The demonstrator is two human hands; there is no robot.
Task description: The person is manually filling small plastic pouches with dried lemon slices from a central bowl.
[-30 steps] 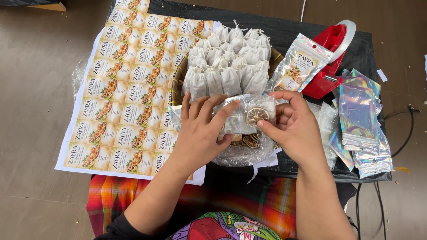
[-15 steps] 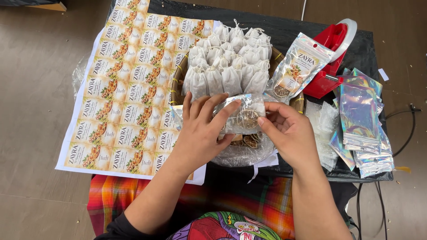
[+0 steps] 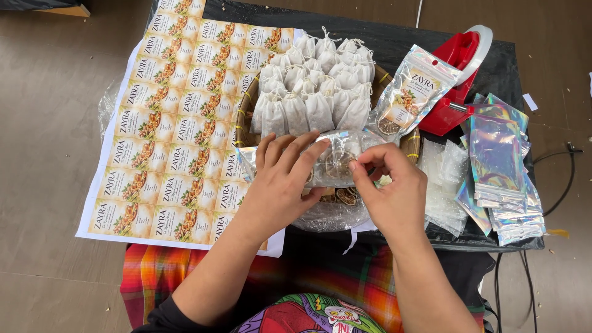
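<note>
**Clear pouch held between both hands over the basket**

The clear pouch is a small see-through plastic bag with a shiny top edge, lying sideways. A round dried citrus slice shows through its wall. It sits in the air just above the near rim of the round woven basket, in front of the white drawstring sachets heaped in that basket.

The left hand lies over the pouch's left half, fingers spread and curled lightly across it, thumb underneath. The right hand pinches the pouch's right end between thumb and forefinger, the other fingers tucked in.

To the left, a sheet of printed labels covers the worktop. To the right lie iridescent empty pouches and a red tape dispenser.
</note>
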